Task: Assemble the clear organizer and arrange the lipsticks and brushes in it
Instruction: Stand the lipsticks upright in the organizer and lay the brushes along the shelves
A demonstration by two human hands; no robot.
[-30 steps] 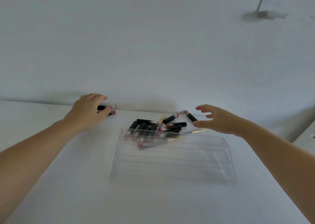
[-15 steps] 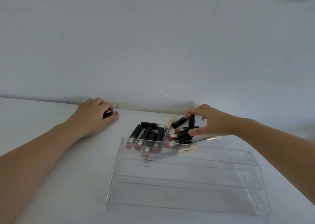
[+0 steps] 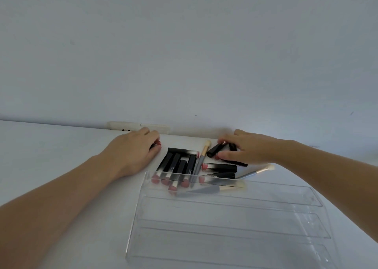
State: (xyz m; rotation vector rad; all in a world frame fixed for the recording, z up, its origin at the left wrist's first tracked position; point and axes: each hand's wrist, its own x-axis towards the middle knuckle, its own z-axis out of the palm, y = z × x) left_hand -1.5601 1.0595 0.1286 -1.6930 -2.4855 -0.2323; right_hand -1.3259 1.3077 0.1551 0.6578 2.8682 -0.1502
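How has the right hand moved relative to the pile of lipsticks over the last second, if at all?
Yes. The right hand has come down and leftward onto the lipsticks; a second ago it hovered to their right, and now its fingers curl round one black tube.

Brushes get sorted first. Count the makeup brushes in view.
3. The middle brush lies between the lipsticks. The right brush lies beside the right hand. The near brush shows through the clear organizer's far wall. That hand may hide more.
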